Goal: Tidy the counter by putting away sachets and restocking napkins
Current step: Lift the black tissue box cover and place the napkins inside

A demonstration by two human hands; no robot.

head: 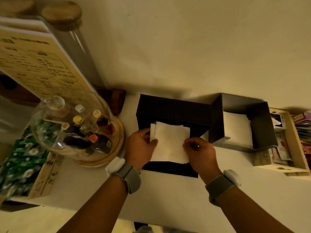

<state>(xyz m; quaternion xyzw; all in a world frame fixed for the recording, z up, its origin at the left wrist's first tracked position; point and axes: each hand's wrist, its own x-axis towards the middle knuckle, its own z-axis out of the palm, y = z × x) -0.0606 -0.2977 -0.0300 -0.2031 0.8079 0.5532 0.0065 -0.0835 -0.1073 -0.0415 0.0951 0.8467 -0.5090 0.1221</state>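
A stack of white napkins point(170, 142) is held over a black box point(173, 111) in the middle of the white counter. My left hand point(139, 147) grips the stack's left edge and my right hand point(200, 152) pinches its right edge. To the right stands a second dark open box point(262, 125) with white napkins point(237, 130) lying inside it. A wooden tray of green sachets point(20, 163) sits at the far left.
A glass dome point(74, 125) on a wooden base covers several small bottles left of the black box. Behind it lean a printed menu board point(38, 64) and a tall glass jar with a cork lid point(72, 37). A wooden organiser with colourful packets point(292, 140) stands far right.
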